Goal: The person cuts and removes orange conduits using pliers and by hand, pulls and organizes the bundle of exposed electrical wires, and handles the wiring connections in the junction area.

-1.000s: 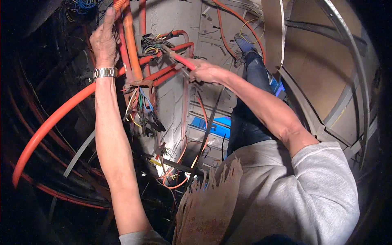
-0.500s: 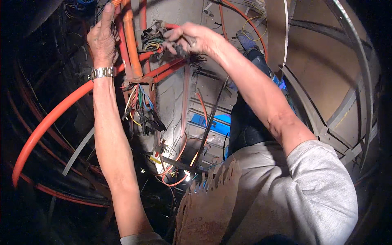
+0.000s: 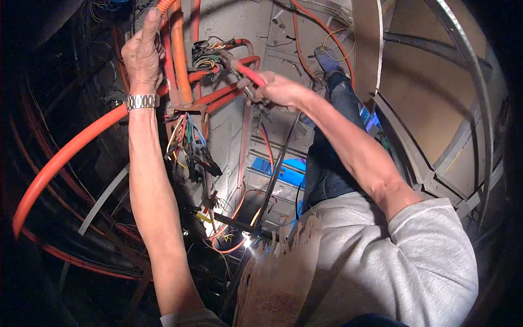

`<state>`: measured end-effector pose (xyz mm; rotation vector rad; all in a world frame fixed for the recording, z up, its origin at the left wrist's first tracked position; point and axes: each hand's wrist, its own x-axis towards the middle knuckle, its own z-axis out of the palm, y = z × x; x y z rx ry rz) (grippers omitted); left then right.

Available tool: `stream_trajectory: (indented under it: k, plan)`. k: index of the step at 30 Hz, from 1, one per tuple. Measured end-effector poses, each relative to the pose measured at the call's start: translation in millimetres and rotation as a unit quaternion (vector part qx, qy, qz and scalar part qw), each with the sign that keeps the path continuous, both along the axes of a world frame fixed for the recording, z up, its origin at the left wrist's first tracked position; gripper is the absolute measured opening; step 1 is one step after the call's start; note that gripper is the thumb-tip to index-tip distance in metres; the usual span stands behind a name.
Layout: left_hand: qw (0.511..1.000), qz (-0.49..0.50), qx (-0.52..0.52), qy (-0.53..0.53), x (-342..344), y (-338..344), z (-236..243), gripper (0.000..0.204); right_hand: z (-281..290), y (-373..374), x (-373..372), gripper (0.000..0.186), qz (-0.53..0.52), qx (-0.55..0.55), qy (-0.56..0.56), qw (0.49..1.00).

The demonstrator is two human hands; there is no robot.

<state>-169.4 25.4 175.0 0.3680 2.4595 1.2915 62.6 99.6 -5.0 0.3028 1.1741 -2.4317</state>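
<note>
My left hand [image 3: 143, 57] is closed high up beside an orange corrugated conduit [image 3: 166, 5] and straight orange pipes [image 3: 182, 65]; what it grips is hidden. My right hand [image 3: 278, 90] holds a red-handled tool, apparently pliers [image 3: 248, 71], its head at a tangled bundle of coloured wires [image 3: 206, 57]. More red conduits cross around this bundle. Below, a second cluster of loose wires [image 3: 182, 141] with dark taped ends hangs from a rusty box [image 3: 182, 113].
A long orange hose [image 3: 65, 152] arcs down the left through dark cables. Metal frames [image 3: 471, 65] and tan boards [image 3: 414, 98] stand at right. My shoe [image 3: 328, 60] rests on the grey structure above a blue opening [image 3: 289, 170]. More cables [image 3: 229, 248] hang low beside a small light.
Half a second ago my right hand was higher, its fingers over the wire bundle; it has moved down and right with the red-handled tool. My left hand has shifted slightly down and right.
</note>
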Motion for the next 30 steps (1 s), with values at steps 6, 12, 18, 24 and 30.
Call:
stream_trajectory:
  k: [6, 12, 18, 24, 30]
  plan:
    - [0.999, -0.01, -0.035, 0.032, -12, -14, -4, 0.059, 16, -20, -18, 0.051, 0.006, -0.024, -0.054, 0.998]
    - [0.999, -0.014, -0.026, 0.028, -8, -8, -5, 0.058, 18, -18, -41, 0.048, 0.01, -0.099, -0.116, 0.988]
    - [0.999, -0.015, -0.027, 0.028, -6, -4, -3, 0.058, 7, -27, -56, 0.029, 0.041, 0.073, -0.09, 0.992]
    - [0.999, 0.002, -0.034, 0.031, -3, 0, -1, 0.057, 2, -15, -67, 0.018, 0.079, 0.068, -0.099, 0.99]
    - [1.0, 0.007, -0.019, 0.018, -1, 5, 0, 0.047, -9, -24, -39, 0.032, 0.002, 0.279, 0.052, 0.959]
